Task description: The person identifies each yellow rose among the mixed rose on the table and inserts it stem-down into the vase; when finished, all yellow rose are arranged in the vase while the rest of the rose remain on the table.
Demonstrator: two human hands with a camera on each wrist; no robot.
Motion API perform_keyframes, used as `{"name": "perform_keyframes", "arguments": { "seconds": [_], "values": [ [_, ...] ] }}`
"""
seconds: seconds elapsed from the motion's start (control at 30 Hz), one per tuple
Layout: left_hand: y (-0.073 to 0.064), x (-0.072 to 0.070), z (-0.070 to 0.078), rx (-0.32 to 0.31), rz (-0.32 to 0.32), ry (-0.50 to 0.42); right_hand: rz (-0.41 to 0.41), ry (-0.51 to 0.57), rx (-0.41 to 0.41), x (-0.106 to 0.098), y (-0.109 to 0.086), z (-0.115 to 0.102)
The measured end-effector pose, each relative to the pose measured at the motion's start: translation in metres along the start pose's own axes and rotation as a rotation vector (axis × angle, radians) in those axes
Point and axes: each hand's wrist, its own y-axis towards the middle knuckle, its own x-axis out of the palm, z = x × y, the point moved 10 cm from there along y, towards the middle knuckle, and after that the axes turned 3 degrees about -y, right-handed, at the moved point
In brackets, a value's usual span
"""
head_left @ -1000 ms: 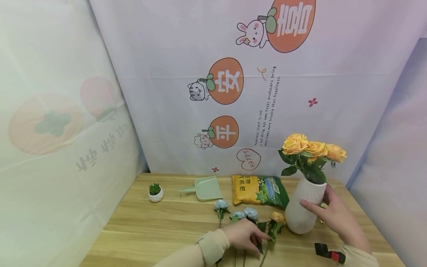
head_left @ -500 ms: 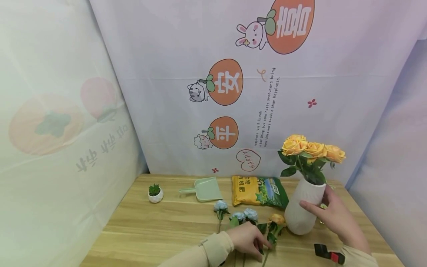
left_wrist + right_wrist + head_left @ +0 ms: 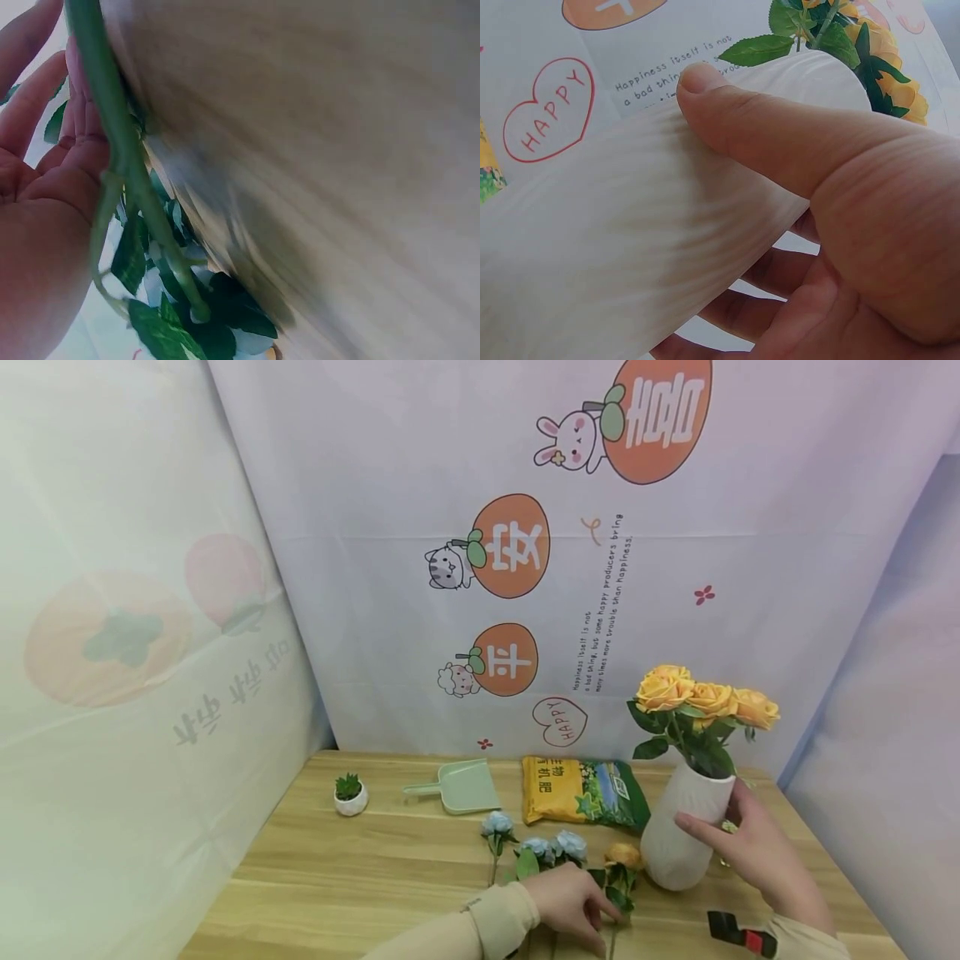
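Observation:
In the head view my right hand (image 3: 761,856) grips a white ribbed vase (image 3: 678,839) high on its side, tilted slightly right. Its thumb (image 3: 735,124) lies across the front and the fingers curl behind. Several yellow roses (image 3: 667,689) stand in the vase. My left hand (image 3: 573,906) is low over the table, thumb and index finger at the stem of a lying orange-yellow rose (image 3: 622,857). Blue roses (image 3: 570,845) lie under and beside that hand, partly hidden by it. In the left wrist view a thick green stem (image 3: 112,120) crosses in front of the fingers.
Another blue rose (image 3: 497,824) lies to the left. Farther back are a yellow-green printed bag (image 3: 581,789), a pale green dustpan (image 3: 468,785) and a small potted succulent (image 3: 350,795). A black strap with a red piece (image 3: 738,935) is by the right sleeve.
My left hand has moved slightly right and toward me, and the orange-yellow rose's stem has swung right with it. The right hand and vase stay nearly in place.

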Motion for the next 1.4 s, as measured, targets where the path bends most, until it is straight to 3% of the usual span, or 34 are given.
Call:
{"name": "perform_keyframes", "arguments": {
  "seconds": [0.17,0.57,0.73,1.13,1.4],
  "values": [
    [0.003,0.001,0.001,-0.011,0.030,0.026,-0.009,0.016,0.008,0.000,0.000,0.001],
    [0.002,0.001,-0.005,-0.073,0.119,-0.026,-0.008,0.023,0.007,0.000,-0.002,0.001],
    [0.001,0.003,-0.008,-0.096,0.122,-0.082,-0.007,0.027,0.003,0.001,-0.001,0.000],
    [-0.003,0.002,-0.018,-0.147,0.178,-0.331,-0.003,0.031,-0.008,0.001,-0.001,-0.001],
    [0.000,0.002,-0.019,-0.188,0.222,-0.231,-0.019,0.010,0.018,0.001,0.001,0.002]
  ]
}}
